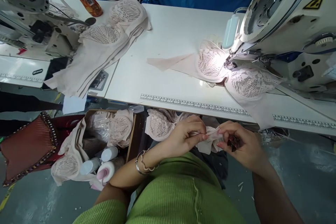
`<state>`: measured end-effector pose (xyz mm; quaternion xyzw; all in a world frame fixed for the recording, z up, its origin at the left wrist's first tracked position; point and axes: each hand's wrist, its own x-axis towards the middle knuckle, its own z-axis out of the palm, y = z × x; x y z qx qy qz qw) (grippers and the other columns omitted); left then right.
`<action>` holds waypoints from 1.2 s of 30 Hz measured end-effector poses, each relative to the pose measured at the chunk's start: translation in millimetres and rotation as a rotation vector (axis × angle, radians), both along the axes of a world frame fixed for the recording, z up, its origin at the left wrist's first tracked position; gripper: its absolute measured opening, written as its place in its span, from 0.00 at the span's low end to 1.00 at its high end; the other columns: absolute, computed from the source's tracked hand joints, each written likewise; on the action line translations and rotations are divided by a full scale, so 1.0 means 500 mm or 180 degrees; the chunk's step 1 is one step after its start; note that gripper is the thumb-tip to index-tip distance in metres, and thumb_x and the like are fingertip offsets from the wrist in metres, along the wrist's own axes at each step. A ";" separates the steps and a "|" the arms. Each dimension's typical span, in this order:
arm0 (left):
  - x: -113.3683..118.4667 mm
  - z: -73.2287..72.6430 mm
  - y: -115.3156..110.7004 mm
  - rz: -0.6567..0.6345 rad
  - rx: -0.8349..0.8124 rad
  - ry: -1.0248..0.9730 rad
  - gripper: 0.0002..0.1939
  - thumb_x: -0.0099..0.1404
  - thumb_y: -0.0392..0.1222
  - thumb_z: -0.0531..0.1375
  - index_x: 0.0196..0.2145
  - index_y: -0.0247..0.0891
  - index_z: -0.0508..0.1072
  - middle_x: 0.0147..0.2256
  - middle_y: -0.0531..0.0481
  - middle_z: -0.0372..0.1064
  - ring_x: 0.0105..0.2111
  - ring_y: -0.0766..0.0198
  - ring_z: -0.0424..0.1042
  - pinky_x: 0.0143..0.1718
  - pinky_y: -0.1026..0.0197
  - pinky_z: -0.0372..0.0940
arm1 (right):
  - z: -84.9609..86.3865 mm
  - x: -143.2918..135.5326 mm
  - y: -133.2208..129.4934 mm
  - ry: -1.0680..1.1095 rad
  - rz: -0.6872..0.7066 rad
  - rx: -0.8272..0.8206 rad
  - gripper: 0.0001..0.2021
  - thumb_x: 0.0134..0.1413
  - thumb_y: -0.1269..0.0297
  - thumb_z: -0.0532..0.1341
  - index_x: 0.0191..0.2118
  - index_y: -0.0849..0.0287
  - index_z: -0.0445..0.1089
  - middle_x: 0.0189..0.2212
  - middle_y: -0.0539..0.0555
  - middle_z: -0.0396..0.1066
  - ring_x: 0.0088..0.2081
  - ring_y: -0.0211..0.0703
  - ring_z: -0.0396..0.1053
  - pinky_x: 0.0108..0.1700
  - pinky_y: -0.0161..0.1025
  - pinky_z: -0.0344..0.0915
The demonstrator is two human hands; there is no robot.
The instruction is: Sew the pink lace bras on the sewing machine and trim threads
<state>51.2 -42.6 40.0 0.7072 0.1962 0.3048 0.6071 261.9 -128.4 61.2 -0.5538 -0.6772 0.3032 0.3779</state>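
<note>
1. Our left hand pinches a soft, pale pink fabric strip between thumb and fingers, at six o'clock of the long white tabletop, just off its near edge.
2. Our right hand, at three o'clock from the left, grips the strip's other side with curled fingers, which also hold a small dark object we cannot identify.
3. Near our left wrist, toward nine o'clock, sits a pale pink lace cup; we cannot tell whether it joins the strip.
4. Near one o'clock, a pale pink lace-cupped bra lies at the lit white sewing machine.
</note>
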 end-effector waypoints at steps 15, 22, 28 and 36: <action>0.002 -0.005 0.004 -0.0115 0.0171 -0.0005 0.10 0.72 0.38 0.60 0.30 0.37 0.71 0.34 0.48 0.69 0.39 0.61 0.68 0.41 0.61 0.64 | -0.008 0.016 0.018 0.0741 0.0190 -0.0332 0.04 0.64 0.60 0.65 0.40 0.52 0.71 0.33 0.51 0.73 0.20 0.33 0.62 0.21 0.33 0.60; 0.002 -0.005 0.005 -0.0076 0.0134 -0.0042 0.10 0.71 0.38 0.60 0.30 0.36 0.72 0.34 0.47 0.69 0.38 0.61 0.68 0.40 0.61 0.64 | 0.004 0.013 0.023 0.0897 0.0170 -0.0470 0.07 0.65 0.62 0.63 0.35 0.55 0.74 0.36 0.54 0.75 0.20 0.33 0.65 0.21 0.34 0.64; 0.003 -0.002 0.003 -0.0068 0.0079 0.0015 0.11 0.71 0.39 0.60 0.30 0.36 0.71 0.34 0.47 0.69 0.38 0.62 0.69 0.40 0.61 0.64 | 0.003 -0.004 0.015 0.1437 -0.0258 -0.0625 0.10 0.64 0.61 0.64 0.31 0.56 0.71 0.34 0.52 0.72 0.16 0.30 0.63 0.19 0.33 0.64; 0.010 0.007 -0.002 0.0129 -0.0027 0.0225 0.11 0.70 0.38 0.58 0.28 0.37 0.69 0.33 0.48 0.71 0.36 0.62 0.71 0.38 0.61 0.64 | -0.004 -0.027 0.010 0.1445 -0.0667 -0.0300 0.11 0.63 0.62 0.65 0.30 0.55 0.66 0.30 0.50 0.70 0.18 0.32 0.59 0.18 0.31 0.59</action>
